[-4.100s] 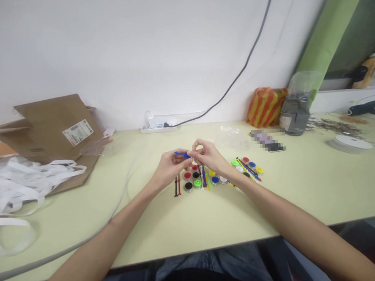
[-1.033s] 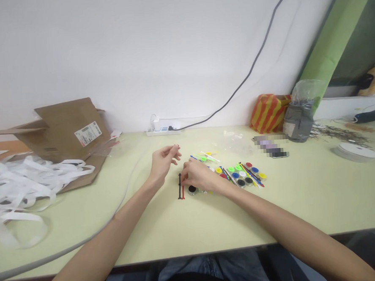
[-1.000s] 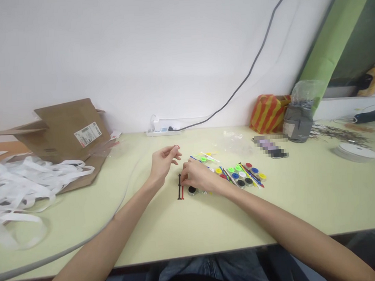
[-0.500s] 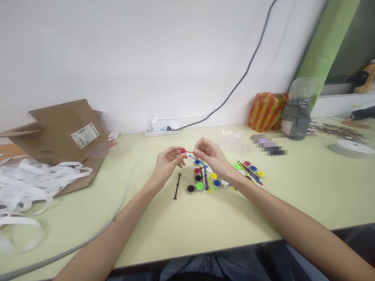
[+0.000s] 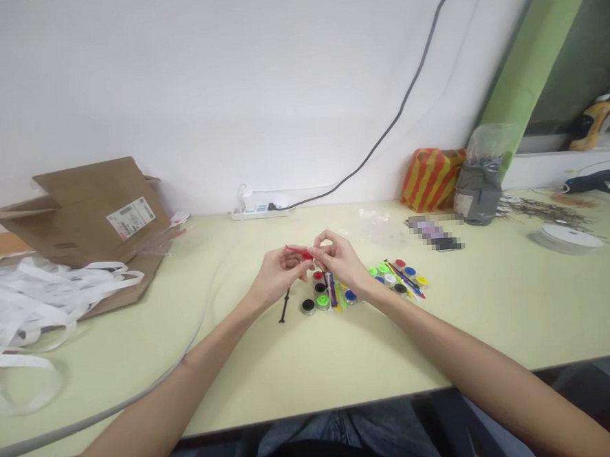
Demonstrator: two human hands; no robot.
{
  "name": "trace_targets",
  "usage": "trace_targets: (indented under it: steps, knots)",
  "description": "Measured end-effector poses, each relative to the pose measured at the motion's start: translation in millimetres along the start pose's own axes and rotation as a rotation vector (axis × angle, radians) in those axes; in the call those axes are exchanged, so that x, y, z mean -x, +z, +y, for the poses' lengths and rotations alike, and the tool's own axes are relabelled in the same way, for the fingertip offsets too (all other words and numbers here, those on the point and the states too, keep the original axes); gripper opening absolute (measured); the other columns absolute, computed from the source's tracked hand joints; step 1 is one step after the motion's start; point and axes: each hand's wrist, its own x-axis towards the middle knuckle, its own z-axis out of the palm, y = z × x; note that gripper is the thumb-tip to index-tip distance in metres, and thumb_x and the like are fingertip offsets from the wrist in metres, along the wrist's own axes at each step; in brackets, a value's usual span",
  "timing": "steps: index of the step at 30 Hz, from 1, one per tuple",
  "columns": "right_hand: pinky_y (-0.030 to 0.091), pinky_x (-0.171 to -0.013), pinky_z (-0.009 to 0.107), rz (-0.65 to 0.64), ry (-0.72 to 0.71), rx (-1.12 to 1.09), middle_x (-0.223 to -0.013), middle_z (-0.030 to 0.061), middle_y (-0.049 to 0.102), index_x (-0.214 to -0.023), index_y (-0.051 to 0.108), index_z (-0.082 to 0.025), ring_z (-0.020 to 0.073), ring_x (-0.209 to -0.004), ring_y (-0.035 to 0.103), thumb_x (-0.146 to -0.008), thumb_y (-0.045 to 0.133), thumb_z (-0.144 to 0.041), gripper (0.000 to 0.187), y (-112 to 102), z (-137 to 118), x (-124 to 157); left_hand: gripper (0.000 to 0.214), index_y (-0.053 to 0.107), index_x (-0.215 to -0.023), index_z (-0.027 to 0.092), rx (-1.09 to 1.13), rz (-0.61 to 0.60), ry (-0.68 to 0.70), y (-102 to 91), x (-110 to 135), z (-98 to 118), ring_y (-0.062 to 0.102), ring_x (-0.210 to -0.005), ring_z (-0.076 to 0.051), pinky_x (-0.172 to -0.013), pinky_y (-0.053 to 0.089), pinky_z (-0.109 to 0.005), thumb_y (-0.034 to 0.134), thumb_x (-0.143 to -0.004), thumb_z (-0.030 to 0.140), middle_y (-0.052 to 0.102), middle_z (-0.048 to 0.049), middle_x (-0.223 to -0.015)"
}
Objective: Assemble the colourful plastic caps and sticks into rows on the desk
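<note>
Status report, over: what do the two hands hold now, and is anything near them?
Left hand pinching red plastic stick, held up. Right hand at its tip. Black stick, coloured discs lying just below.

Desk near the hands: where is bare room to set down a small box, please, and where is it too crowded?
The desk is bare in front of the round lids, toward its near edge, and between those lids and the white tape roll. It is crowded below the left hand and right hand, where lids and coloured sticks lie close together.
</note>
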Motion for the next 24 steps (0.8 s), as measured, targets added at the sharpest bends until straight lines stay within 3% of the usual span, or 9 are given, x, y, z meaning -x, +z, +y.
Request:
trace_targets:
  steps: [3,7,13,24]
  knots:
    - [0.035,-0.048,0.021,-0.039,0.021,0.007,-0.048,-0.0110,0.046,-0.086,0.045,-0.023,0.0080,-0.045,0.038,-0.083,0.067,-0.055,0.039,-0.7,2.4,0.7,0.028,0.072,-0.102,0.015,0.032,0.028,0.009,-2.4,0.1,0.6,0.065,-0.069,-0.016,-0.067,0.056,-0.031,0.073,-0.082,0.035,0.073,-0.0070,-0.085]
    - [0.033,-0.047,0.021,0.036,-0.020,0.033,-0.050,-0.0113,0.045,-0.088,0.044,-0.024,0.0083,-0.044,0.037,-0.084,0.067,-0.054,0.038,3.2,2.8,3.1,0.036,0.072,-0.108,0.015,0.105,0.019,0.010,-2.0,0.8,8.3,0.071,-0.080,-0.021,-0.077,0.060,-0.036,0.078,-0.078,0.034,0.075,-0.0093,-0.094]
    - [0.025,-0.046,0.021,0.065,-0.100,-0.003,-0.052,-0.0104,0.041,-0.089,0.044,-0.024,0.0083,-0.046,0.033,-0.087,0.064,-0.055,0.037,5.9,-4.2,5.4,0.035,0.074,-0.103,0.014,0.117,0.065,0.003,-2.9,-1.4,11.1,0.072,-0.078,-0.022,-0.079,0.061,-0.039,0.076,-0.080,0.041,0.075,-0.0094,-0.091]
    - [0.023,-0.044,0.020,0.029,-0.058,0.013,-0.048,-0.0117,0.045,-0.092,0.043,-0.024,0.0076,-0.042,0.033,-0.086,0.066,-0.051,0.037,-0.7,-3.1,3.2,0.031,0.074,-0.100,0.012,0.144,-0.022,0.000,-1.1,0.7,8.5,0.073,-0.069,-0.021,-0.074,0.063,-0.037,0.077,-0.081,0.037,0.077,-0.0103,-0.088]
